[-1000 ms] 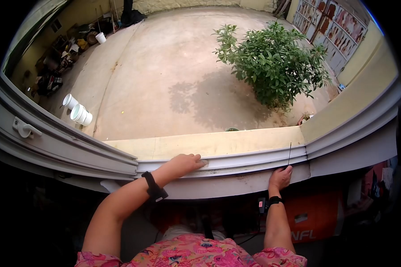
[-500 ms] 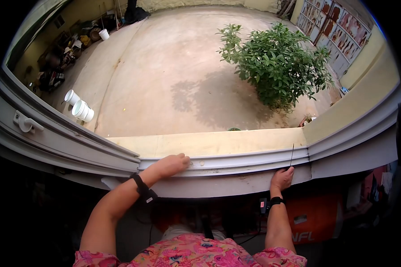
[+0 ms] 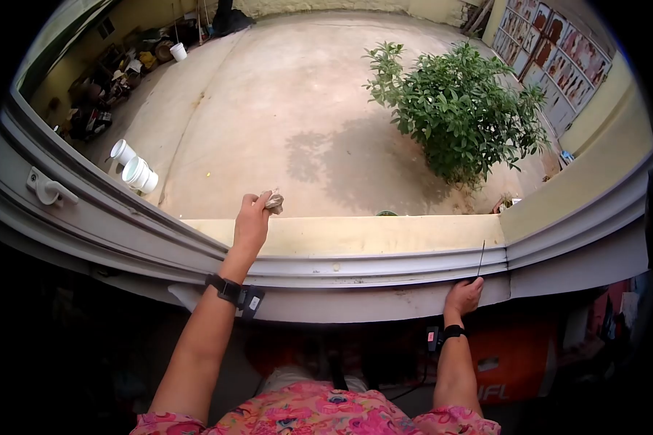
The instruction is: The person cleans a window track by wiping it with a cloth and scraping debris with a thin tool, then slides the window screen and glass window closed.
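My left hand (image 3: 250,226) is raised out beyond the window opening, fingers closed on a small crumpled greyish rag (image 3: 274,203). Down at the right end of the white window track (image 3: 384,268), my right hand (image 3: 463,296) grips a thin dark rod (image 3: 482,259), which points upward across the track. The rod's lower end is hidden in the fist. A pale round spot (image 3: 336,267) marks the track between the hands.
Outside the cream sill (image 3: 413,235) lies a concrete yard with a leafy bush (image 3: 461,116) and white buckets (image 3: 139,175). An opened frame with a handle (image 3: 51,190) stands at left. Below the sill is an orange box (image 3: 511,370).
My left hand has lifted off the track and moved outward past the sill, bringing the rag into view. My right hand stays near the same place with the rod.
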`<state>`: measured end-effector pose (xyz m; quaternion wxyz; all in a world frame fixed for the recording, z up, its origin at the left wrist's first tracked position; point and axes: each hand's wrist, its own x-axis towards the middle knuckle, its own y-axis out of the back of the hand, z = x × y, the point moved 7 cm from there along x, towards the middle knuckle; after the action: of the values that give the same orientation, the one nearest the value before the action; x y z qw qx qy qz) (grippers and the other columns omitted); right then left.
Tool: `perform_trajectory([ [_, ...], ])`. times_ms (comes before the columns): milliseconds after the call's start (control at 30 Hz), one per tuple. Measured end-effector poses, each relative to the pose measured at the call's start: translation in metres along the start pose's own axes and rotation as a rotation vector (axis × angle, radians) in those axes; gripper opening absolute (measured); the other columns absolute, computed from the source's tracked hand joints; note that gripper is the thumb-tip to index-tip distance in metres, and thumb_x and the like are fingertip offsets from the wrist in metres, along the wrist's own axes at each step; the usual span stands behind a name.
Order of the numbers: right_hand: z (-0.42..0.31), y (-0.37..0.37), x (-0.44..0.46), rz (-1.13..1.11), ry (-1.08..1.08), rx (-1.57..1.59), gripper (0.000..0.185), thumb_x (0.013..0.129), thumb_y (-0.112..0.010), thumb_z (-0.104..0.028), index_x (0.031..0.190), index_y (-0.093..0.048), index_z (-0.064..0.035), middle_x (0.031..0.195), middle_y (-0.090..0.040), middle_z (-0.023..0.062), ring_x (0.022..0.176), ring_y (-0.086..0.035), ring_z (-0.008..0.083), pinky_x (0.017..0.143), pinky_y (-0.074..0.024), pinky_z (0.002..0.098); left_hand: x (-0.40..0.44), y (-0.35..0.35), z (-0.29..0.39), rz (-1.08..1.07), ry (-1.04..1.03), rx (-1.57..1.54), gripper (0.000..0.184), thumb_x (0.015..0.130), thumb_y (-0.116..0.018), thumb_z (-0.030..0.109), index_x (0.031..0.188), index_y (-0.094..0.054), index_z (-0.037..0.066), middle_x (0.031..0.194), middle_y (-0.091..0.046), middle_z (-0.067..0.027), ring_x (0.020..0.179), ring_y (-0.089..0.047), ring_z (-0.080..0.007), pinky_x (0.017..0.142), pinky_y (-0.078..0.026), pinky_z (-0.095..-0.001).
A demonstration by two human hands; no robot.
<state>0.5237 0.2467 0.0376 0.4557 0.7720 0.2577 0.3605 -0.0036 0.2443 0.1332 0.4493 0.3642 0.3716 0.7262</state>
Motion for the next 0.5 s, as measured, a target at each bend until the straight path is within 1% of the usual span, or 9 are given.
perform_trajectory([
  [67,0.001,0.002,-0.001,-0.003,0.012,0.001,0.015,0.082,-0.046,-0.014,0.092,-0.043,-0.0038,0.094,-0.055,0.0171,0.087,-0.054,0.0380,0.069,-0.0436,0.0484,-0.004,-0.021,-0.017,-0.200,-0.064,0.252,0.025,0.081,-0.052,0.004,0.104,-0.060,0.007,0.108,-0.052,-0.0159,0.089,-0.058,-0.0326,0.074,-0.049,-0.0386],
  [100,0.001,0.001,-0.001,-0.008,-0.004,-0.001,0.017,0.082,-0.047,-0.015,0.094,-0.043,-0.0039,0.095,-0.055,0.0177,0.087,-0.054,0.0385,0.069,-0.0438,0.0488,-0.008,-0.014,-0.013,-0.106,-0.073,0.195,0.017,0.078,-0.054,0.004,0.093,-0.060,0.006,0.103,-0.053,-0.0138,0.088,-0.058,-0.0312,0.073,-0.049,-0.0392],
  [133,0.003,0.000,-0.001,-0.013,-0.024,-0.005,0.018,0.082,-0.047,-0.015,0.096,-0.043,-0.0041,0.096,-0.055,0.0182,0.088,-0.054,0.0391,0.069,-0.0440,0.0493,-0.010,-0.013,-0.012,-0.104,-0.076,0.196,0.017,0.078,-0.054,0.004,0.093,-0.060,0.006,0.103,-0.053,-0.0138,0.088,-0.058,-0.0312,0.073,-0.049,-0.0392],
  [200,0.005,-0.001,-0.001,-0.020,-0.020,-0.001,0.018,0.082,-0.047,-0.015,0.096,-0.043,-0.0042,0.096,-0.055,0.0181,0.088,-0.054,0.0390,0.069,-0.0440,0.0492,-0.022,-0.005,0.000,-0.052,-0.120,0.089,0.015,0.077,-0.054,0.005,0.090,-0.060,0.005,0.098,-0.054,-0.0136,0.087,-0.057,-0.0312,0.073,-0.049,-0.0376],
  [233,0.005,-0.002,0.000,-0.027,-0.015,0.007,0.018,0.082,-0.047,-0.015,0.096,-0.043,-0.0044,0.096,-0.055,0.0180,0.089,-0.054,0.0389,0.069,-0.0440,0.0491,-0.031,-0.004,0.003,-0.053,-0.118,0.089,0.015,0.077,-0.054,0.005,0.090,-0.060,0.005,0.098,-0.054,-0.0136,0.087,-0.057,-0.0312,0.073,-0.049,-0.0376],
  [300,0.001,0.001,-0.002,-0.010,-0.012,-0.003,0.016,0.082,-0.047,-0.015,0.094,-0.043,-0.0041,0.094,-0.055,0.0177,0.087,-0.054,0.0385,0.069,-0.0439,0.0486,-0.051,-0.012,0.008,-0.154,-0.144,0.274,0.011,0.075,-0.055,0.005,0.085,-0.058,0.003,0.094,-0.054,-0.0143,0.086,-0.055,-0.0318,0.073,-0.048,-0.0374],
  [333,0.000,0.003,-0.002,0.006,-0.009,-0.014,0.015,0.082,-0.047,-0.014,0.092,-0.043,-0.0038,0.093,-0.055,0.0173,0.086,-0.054,0.0380,0.069,-0.0438,0.0481,-0.060,-0.015,0.012,-0.154,-0.149,0.274,0.011,0.075,-0.055,0.005,0.085,-0.058,0.003,0.094,-0.054,-0.0143,0.086,-0.055,-0.0318,0.073,-0.048,-0.0374],
  [400,0.002,0.002,-0.001,0.012,-0.003,-0.003,0.015,0.082,-0.047,-0.014,0.092,-0.043,-0.0039,0.093,-0.055,0.0173,0.086,-0.054,0.0381,0.069,-0.0437,0.0483,-0.080,-0.024,0.024,-0.200,-0.237,0.146,0.007,0.072,-0.055,0.004,0.079,-0.055,0.001,0.088,-0.052,-0.0151,0.083,-0.053,-0.0321,0.070,-0.047,-0.0386],
  [500,0.001,0.002,-0.002,0.019,0.007,0.006,0.014,0.082,-0.047,-0.014,0.091,-0.043,-0.0040,0.092,-0.055,0.0174,0.085,-0.054,0.0381,0.068,-0.0434,0.0486,-0.092,-0.050,0.035,-0.167,-0.264,0.075,0.006,0.071,-0.054,0.003,0.076,-0.054,0.000,0.084,-0.051,-0.0157,0.081,-0.052,-0.0325,0.068,-0.046,-0.0403],
])
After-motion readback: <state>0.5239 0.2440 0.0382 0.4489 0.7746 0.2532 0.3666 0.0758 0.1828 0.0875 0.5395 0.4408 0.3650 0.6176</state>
